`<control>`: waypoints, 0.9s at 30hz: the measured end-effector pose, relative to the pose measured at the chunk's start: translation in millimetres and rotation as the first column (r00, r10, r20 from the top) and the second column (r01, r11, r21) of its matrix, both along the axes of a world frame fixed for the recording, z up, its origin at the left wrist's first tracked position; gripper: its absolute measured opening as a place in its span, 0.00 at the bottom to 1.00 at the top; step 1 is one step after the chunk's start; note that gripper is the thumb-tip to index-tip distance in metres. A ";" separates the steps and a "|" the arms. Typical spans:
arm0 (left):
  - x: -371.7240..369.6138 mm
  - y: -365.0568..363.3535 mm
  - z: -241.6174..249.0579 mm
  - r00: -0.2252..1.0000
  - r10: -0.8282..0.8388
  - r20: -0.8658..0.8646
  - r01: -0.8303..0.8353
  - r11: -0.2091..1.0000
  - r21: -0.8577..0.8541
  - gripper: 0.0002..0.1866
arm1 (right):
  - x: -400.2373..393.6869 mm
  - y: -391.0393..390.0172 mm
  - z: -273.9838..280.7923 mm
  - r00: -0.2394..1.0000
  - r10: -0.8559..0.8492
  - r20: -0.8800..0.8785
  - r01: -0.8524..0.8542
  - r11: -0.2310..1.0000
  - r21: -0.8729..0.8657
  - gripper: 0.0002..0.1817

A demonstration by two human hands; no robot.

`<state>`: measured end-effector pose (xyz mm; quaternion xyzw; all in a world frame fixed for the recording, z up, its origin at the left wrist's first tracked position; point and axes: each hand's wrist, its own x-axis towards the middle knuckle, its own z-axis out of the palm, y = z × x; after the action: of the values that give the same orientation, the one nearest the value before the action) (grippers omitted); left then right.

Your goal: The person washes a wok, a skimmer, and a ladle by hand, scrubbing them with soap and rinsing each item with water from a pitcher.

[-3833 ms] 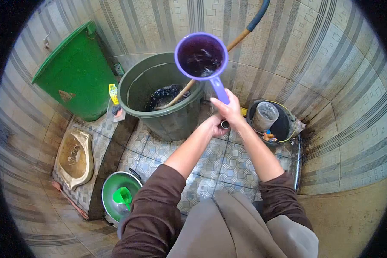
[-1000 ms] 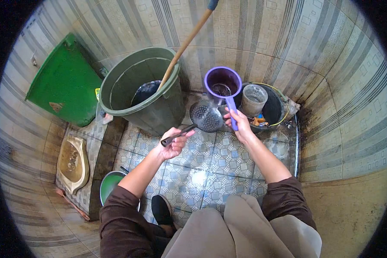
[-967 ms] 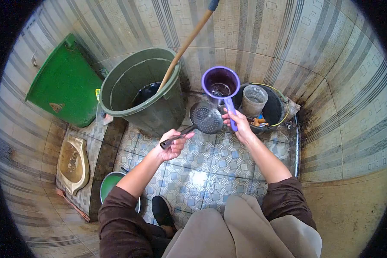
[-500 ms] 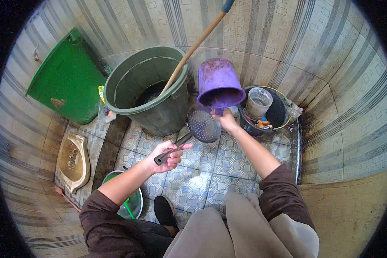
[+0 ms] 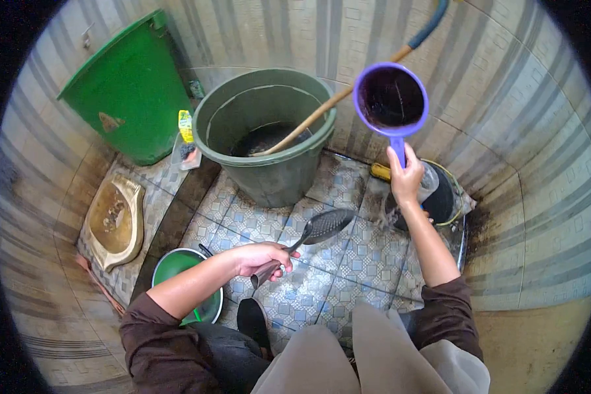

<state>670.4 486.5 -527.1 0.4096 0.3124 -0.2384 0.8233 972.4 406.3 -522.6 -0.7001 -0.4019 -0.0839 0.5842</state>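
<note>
My left hand (image 5: 267,259) is closed around the dark handle of a skimmer (image 5: 329,224), whose perforated round head tilts out to the right above the wet tiles. Raised at the upper right, my right hand (image 5: 407,174) grips the handle of a purple water dipper (image 5: 422,98). The dipper's round mouth faces me, and its inside looks dark. Between the two hands and farther back stands a large grey-green bucket (image 5: 262,174) with dark water inside. A brownish hose (image 5: 315,118) dips into that bucket.
A green tub (image 5: 128,92) leans at the left wall, beside a squat toilet (image 5: 138,226) on a raised step. A basin (image 5: 220,299) with green items sits by my left forearm. Behind my right wrist stands a black bucket (image 5: 448,197) with things in it. Patterned tiles (image 5: 368,262) cover the floor.
My right hand has lifted the dipper up and right, turning it from mouth-down to mouth toward me. The skimmer has lowered, moved right and tilted edge-on. The view has shifted slightly.
</note>
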 end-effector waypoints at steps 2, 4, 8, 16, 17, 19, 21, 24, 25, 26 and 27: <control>-0.5 7.6 -12.0 0.999 -0.043 0.019 0.041 0.996 0.082 0.24 | -17.7 26.5 38.1 0.988 0.111 0.110 -0.095 0.985 -0.141 0.15; -0.1 16.4 -18.7 0.995 -0.100 0.024 0.094 0.980 0.173 0.22 | -36.9 71.9 55.0 0.948 0.198 0.248 -0.131 0.956 -0.262 0.17; -1.1 39.4 -14.6 0.900 -0.435 0.030 0.355 0.770 0.530 0.24 | -87.7 180.0 47.2 0.728 0.512 0.456 0.178 0.501 -0.847 0.12; -5.6 67.5 -33.9 0.920 -0.386 0.060 0.251 0.701 0.668 0.22 | -116.4 293.6 -64.4 0.579 0.812 -0.073 0.146 -0.192 -0.971 0.17; -5.1 67.3 -43.7 0.954 -0.259 0.153 0.146 0.843 0.517 0.20 | -99.8 310.9 -93.5 0.378 0.918 -0.121 0.170 -0.197 -0.965 0.17; -3.8 64.4 -40.0 0.979 -0.082 0.184 0.018 0.946 0.324 0.15 | -90.9 282.0 -55.2 0.622 0.692 -0.366 -0.352 -0.170 -0.920 0.10; 2.8 64.0 -50.2 0.981 -0.019 0.194 -0.031 0.966 0.255 0.13 | -71.8 264.7 -39.3 0.562 0.408 -0.720 -0.792 0.013 -0.611 0.07; 24.5 66.1 -38.5 0.988 -0.003 0.154 -0.022 0.986 0.163 0.08 | -48.2 217.4 6.1 0.285 0.410 -0.866 -0.935 0.316 -0.159 0.08; 38.1 67.7 -40.7 0.993 0.031 0.118 -0.041 0.995 0.086 0.08 | -40.4 199.2 15.6 0.177 0.464 -0.868 -0.947 0.321 -0.021 0.10; 54.4 68.8 -41.2 0.995 0.061 0.080 -0.062 0.998 0.012 0.08 | -34.8 180.9 24.5 0.073 0.520 -0.851 -0.941 0.320 0.114 0.12; 72.2 66.8 -34.1 0.989 0.137 0.047 -0.134 0.988 -0.073 0.07 | -30.1 163.7 30.3 0.110 0.585 -0.803 -0.938 0.328 0.111 0.17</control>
<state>742.7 553.4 -561.2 0.3646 0.3094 -0.1817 0.8593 942.3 570.0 -492.4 -0.4455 -0.4468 0.6209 0.4652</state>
